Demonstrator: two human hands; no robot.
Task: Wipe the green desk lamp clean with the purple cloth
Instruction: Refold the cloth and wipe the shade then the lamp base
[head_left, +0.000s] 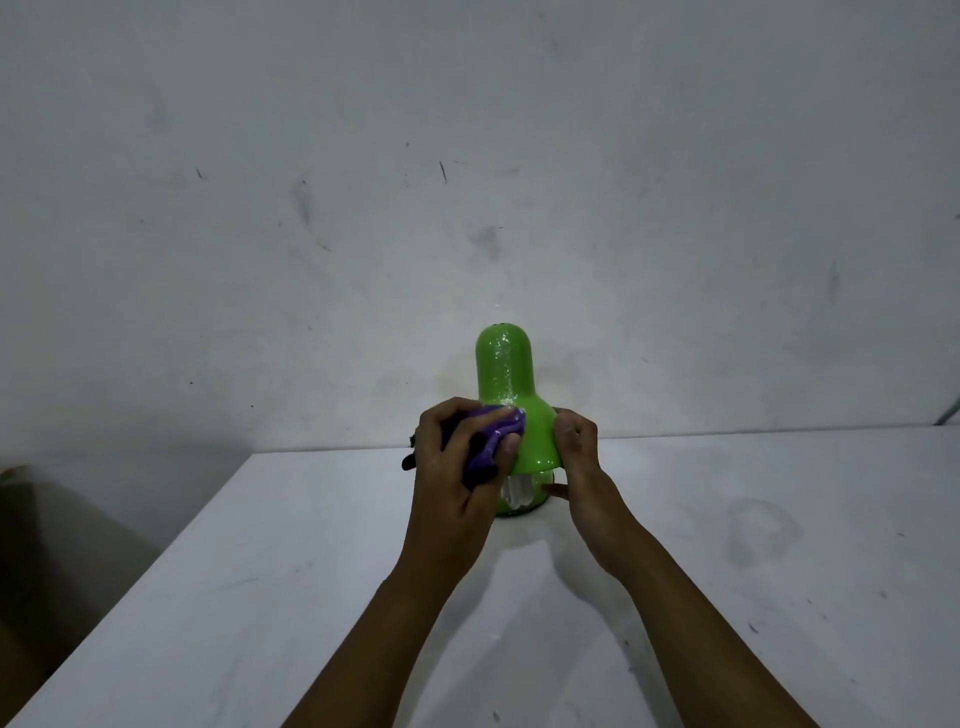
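The green desk lamp (506, 384) stands at the far middle of the white table (727, 597), its bell-shaped shade facing me with a white bulb showing under the rim. My left hand (457, 467) grips the bunched purple cloth (491, 441) and presses it against the lower left side of the shade. On the shade's right edge my right hand (576, 452) holds the rim, fingers curled over it and thumb underneath. The lamp's base and stem are mostly hidden behind the shade and my hands.
A scuffed white wall (467, 182) rises right behind the lamp. The table's left edge runs diagonally, with a dark floor area (62, 545) beyond it. A small dark part (410, 460) sticks out left of my left hand.
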